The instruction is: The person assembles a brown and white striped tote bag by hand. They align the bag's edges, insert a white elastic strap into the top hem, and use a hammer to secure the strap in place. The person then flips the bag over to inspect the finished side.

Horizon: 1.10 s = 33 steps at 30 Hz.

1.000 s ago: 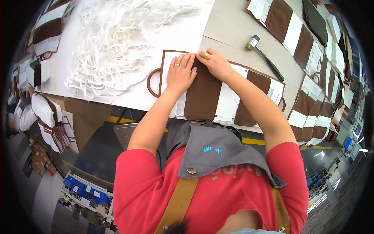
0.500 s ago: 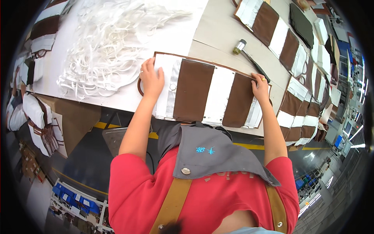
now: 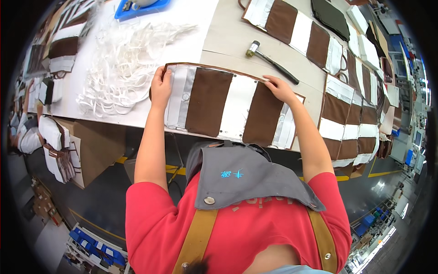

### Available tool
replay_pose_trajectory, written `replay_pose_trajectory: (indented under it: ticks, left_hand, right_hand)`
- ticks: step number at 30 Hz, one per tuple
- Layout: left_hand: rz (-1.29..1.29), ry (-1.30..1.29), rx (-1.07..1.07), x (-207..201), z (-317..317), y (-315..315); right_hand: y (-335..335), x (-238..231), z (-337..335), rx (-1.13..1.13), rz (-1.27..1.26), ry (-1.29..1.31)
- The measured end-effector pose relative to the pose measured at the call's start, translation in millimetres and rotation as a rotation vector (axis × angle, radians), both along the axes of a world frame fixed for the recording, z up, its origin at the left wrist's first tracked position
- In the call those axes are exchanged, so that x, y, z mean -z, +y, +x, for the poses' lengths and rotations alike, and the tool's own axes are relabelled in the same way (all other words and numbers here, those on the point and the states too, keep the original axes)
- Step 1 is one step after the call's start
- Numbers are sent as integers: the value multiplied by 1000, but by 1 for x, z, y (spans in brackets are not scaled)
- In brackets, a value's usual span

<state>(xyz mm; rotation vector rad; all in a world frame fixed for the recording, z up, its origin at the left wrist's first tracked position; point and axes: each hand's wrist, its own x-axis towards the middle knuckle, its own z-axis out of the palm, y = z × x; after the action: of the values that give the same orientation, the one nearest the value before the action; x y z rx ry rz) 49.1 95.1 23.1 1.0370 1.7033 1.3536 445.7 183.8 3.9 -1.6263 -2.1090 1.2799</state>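
Observation:
A flat brown-and-white striped bag panel (image 3: pixel 212 105) with brown edging lies in front of me at the table's near edge. My left hand (image 3: pixel 160 89) is closed on its upper left edge, thumb along the near face and the other fingers partly hidden. Part of a brown handle shows beside that hand. My right hand (image 3: pixel 280 89) pinches the far edge, over the right brown stripe, with fingertips at the rim. Beyond the panel lies a hammer (image 3: pixel 273 61) with a black handle. Left of the panel spreads a tangled heap of white strips (image 3: pixel 123 68).
More striped panels lie at the far right (image 3: pixel 292 27) and in a stack at the right (image 3: pixel 349 121). A dark folded stack (image 3: pixel 331 18) sits behind them. A blue tray (image 3: pixel 141 8) stands at the back. At the left are other striped pieces (image 3: pixel 64 48) and a cardboard box (image 3: pixel 100 141).
My right hand has slid left along the far edge, away from the right corner. My left hand has shifted from the panel's face onto its left edge. The view has turned slightly.

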Motion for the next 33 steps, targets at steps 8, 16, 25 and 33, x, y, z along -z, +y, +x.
replay_pose_trajectory:
  ticks: [8, 16, 25, 33]
  left_hand:
    - [212, -194, -44, -60, 3, 6]
    - [365, -277, -87, -120, 46, 50]
    - [-191, -255, -131, -15, 8, 64]
    - [-501, -264, -20, 43, 82, -70]
  right_hand:
    - [-11, -63, 5, -10, 396, 182]
    - [-66, -212, 29, -54, 1359, -86]
    - [-187, -92, -65, -639, 198, -164]
    - [-151, -64, 17, -277, 464, -140]
